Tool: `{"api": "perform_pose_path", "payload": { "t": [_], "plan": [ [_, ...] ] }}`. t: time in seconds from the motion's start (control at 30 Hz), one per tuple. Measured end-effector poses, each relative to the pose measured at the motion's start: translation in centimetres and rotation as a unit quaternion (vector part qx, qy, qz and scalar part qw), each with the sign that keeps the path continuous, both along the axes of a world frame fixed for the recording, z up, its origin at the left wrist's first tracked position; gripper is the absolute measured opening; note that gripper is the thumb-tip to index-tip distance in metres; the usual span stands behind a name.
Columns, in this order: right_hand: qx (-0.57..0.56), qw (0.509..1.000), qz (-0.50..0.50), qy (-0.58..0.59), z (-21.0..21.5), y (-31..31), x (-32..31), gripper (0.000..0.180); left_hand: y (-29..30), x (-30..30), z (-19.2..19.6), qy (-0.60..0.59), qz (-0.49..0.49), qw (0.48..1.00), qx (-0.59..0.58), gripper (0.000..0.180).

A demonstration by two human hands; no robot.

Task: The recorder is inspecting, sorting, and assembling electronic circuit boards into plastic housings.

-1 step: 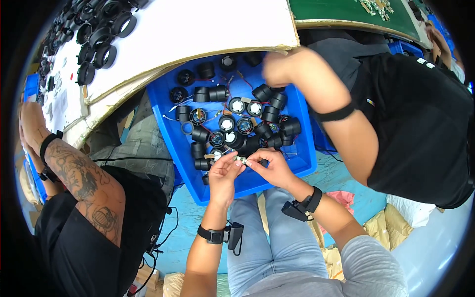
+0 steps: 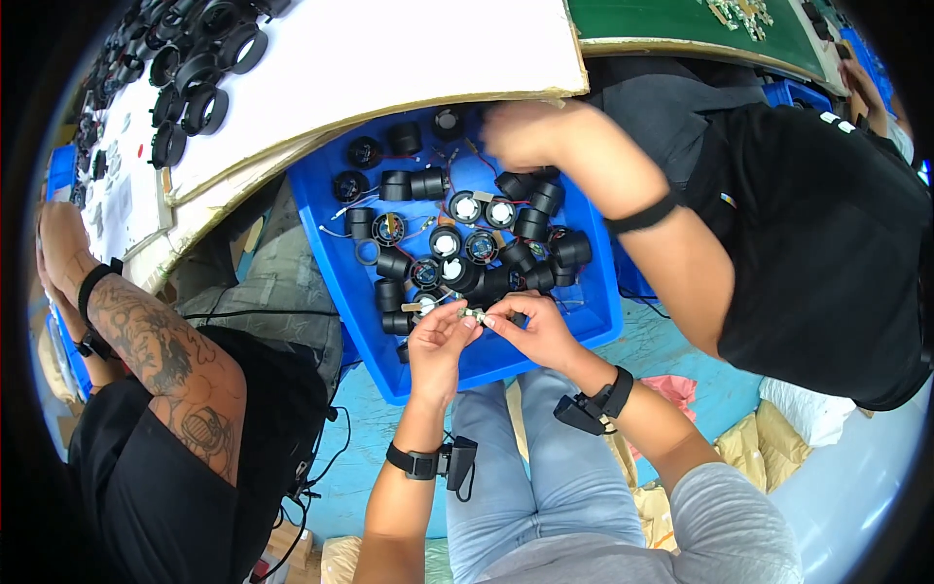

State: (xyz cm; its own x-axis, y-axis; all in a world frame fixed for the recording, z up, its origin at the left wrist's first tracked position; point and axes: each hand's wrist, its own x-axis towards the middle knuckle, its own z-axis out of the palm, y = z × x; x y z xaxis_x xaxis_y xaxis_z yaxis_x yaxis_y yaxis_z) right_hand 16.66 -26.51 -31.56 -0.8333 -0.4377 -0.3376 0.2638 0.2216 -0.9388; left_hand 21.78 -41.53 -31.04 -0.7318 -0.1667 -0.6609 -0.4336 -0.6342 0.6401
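Above the near edge of a blue plastic bin [image 2: 605, 326], my two hands meet at a small pale-and-metallic part [image 2: 473, 313], too small to name more exactly. My left hand [image 2: 437, 346] pinches its left end between thumb and fingers. At the other end, the thumb and fingertips of my right hand [image 2: 538, 334] are closed on it. Several black cylindrical housings [image 2: 428, 182] lie loose in the bin. Some show white round centres [image 2: 446, 243], others blue-green inner parts [image 2: 482, 247], and thin red and white wires trail among them.
A co-worker's blurred hand [image 2: 520, 136] reaches over the bin's far right. At the left sits another person with a tattooed forearm [image 2: 156, 331]. A white tabletop [image 2: 389, 58] overhangs the bin's far side, bearing black rings [image 2: 206, 109]. Beyond is a green surface [image 2: 662, 21].
The co-worker's arm on the right has shifted left over the bin's far edge. My hands and the small part stay almost where they were.
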Motion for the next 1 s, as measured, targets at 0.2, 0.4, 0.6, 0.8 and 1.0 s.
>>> {"api": "perform_pose_path", "payload": {
  "t": [0.2, 0.4, 0.6, 0.8, 1.0],
  "plan": [
    [-0.012, 0.996, 0.069, 0.057, -0.9, 1.1, -0.6, 0.008, -1.1, 0.3, 0.0, -0.006, -0.097, 0.995, -0.021, 0.015],
    [0.006, 0.989, 0.140, 0.045, -1.0, 1.3, -1.1, 0.008, -1.0, 0.6, 0.0, -0.006, -0.112, 0.993, -0.027, 0.012],
    [-0.093, 0.978, 0.083, -0.167, -0.9, 1.1, -0.6, 0.010, -1.5, 0.8, 0.1, -0.010, -0.125, 0.992, -0.025, 0.012],
    [-0.107, 0.978, 0.031, -0.178, -0.8, 0.7, -0.4, 0.010, -1.5, 0.6, 0.4, 0.012, -0.105, 0.994, -0.028, 0.012],
    [-0.152, 0.958, 0.062, -0.235, -1.1, 1.1, -1.0, 0.011, -1.9, 0.2, 1.0, -0.007, -0.155, 0.988, -0.004, 0.011]
  ]
}}
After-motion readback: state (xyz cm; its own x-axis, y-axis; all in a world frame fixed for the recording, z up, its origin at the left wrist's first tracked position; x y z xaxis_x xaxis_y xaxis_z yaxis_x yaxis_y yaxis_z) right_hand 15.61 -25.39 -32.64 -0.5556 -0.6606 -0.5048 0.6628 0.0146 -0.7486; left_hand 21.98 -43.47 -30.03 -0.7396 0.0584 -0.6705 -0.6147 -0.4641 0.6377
